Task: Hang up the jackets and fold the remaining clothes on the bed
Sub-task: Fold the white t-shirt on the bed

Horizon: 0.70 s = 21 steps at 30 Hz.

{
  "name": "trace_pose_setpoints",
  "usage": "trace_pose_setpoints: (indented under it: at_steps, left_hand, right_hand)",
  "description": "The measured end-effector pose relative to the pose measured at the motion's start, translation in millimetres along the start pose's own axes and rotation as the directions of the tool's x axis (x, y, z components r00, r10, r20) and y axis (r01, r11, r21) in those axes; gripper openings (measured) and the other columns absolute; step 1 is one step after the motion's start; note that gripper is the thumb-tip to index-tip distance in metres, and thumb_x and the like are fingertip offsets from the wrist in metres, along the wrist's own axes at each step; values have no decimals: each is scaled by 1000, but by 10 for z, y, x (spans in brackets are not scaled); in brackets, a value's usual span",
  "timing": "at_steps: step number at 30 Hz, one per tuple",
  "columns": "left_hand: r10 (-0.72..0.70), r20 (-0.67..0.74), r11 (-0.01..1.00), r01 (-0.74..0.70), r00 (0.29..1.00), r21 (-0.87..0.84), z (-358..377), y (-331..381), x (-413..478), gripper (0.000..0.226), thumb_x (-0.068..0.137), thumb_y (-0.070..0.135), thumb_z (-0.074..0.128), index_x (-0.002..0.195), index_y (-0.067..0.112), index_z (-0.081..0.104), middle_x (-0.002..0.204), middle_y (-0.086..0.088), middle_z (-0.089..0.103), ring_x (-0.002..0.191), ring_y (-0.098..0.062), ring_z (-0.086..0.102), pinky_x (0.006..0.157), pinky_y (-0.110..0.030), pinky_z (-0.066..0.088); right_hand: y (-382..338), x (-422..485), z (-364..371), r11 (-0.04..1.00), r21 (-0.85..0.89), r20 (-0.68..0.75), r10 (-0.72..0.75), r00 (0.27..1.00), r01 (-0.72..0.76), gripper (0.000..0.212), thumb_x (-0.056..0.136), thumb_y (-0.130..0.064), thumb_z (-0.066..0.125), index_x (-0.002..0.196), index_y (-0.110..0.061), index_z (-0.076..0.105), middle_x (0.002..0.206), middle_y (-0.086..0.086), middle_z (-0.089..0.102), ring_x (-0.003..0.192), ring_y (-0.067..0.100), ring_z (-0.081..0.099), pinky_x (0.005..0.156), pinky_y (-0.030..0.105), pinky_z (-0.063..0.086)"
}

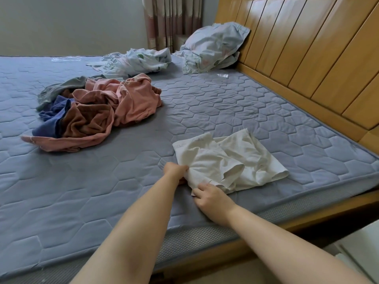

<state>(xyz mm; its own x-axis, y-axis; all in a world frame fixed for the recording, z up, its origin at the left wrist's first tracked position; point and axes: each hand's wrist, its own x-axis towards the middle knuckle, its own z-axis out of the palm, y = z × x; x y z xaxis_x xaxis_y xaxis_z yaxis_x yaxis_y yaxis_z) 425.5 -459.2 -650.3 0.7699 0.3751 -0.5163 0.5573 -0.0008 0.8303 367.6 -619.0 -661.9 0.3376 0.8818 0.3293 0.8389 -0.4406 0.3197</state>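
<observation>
My left hand (pixel 176 171) has its fingers curled tight on the side edge of the white cloth (pixel 231 160). My right hand (pixel 213 198) pinches the near edge of it, just beside my left. Both hands are holding on, not open.

The white cloth lies on the bed (pixel 102 191), close to the near edge and a bit bunched up. I can't tell if it is shorts or a shirt.

I think I am on the folding step, getting this one flat first. Next I should pull the edges out so the bumps go away, then fold one side over the other.

Farther out, a messy pile of clothes (pixel 92 115) waits, well apart from my hands. A pillow (pixel 215 44) leans on the wooden headboard (pixel 307 58).
</observation>
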Motion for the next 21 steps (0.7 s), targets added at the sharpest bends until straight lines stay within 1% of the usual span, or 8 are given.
trace_pose_setpoints:
  at_steps: [2,5,7,10,14,16,19,21]
  left_hand:
    - [31,-8,998,-30,999,63,39,-95,-15,18,84,15,63,91,-1,64,82,-17,63,66,-31,61,53,-32,54]
    - [58,-20,996,-57,998,72,97,-172,54,26,80,28,64,92,4,66,91,-14,68,82,-32,66,73,-41,58]
    - [33,20,997,-32,999,-65,132,-157,59,33,78,28,71,100,4,66,97,-12,68,91,-32,66,84,-45,56]
    - [-6,164,980,38,987,-196,178,-108,-20,39,79,25,76,109,6,60,107,-13,67,96,-32,66,86,-46,55]
    - [-16,299,984,68,954,-165,203,-86,-106,43,80,20,76,118,15,57,114,-10,66,101,-29,64,86,-45,54]
    - [1,280,985,46,960,-164,217,-102,-121,44,80,11,74,119,14,56,114,-10,66,102,-30,64,86,-47,54]
    - [9,201,983,28,980,-179,176,-111,-120,41,78,-2,68,115,13,57,113,-12,64,103,-34,61,89,-51,52]
    - [10,198,989,20,980,-149,93,-88,-130,37,78,-4,64,109,15,58,112,-12,63,103,-35,60,90,-52,51]
  right_hand:
    - [69,-39,-85,992,114,-91,56,994,-45,19,75,-5,46,74,-11,64,75,5,59,71,21,54,69,33,50]
    - [219,30,-215,864,287,-154,469,870,-414,36,83,-18,42,111,-10,62,112,8,58,109,24,49,104,44,34]
    - [371,-5,-194,703,177,95,684,723,-689,45,90,-25,35,130,-16,52,135,8,48,128,26,40,111,53,21]
    - [429,-257,-35,632,-24,551,655,517,-775,46,98,-34,28,140,-18,35,142,6,42,130,24,39,106,48,25]
    - [513,-267,-94,642,37,590,605,535,-766,39,96,-28,30,125,-9,48,128,11,55,116,28,50,100,44,31]
    - [532,-234,-166,647,33,546,627,556,-762,36,96,-29,31,114,-9,56,119,11,60,108,28,53,99,43,33]
    - [459,-292,-209,715,48,462,603,650,-697,36,97,-33,36,94,-7,61,99,11,63,90,26,55,80,35,41]
    - [431,-315,-267,690,169,365,620,695,-704,36,96,-35,38,74,-11,54,78,8,58,71,24,51,63,31,38]
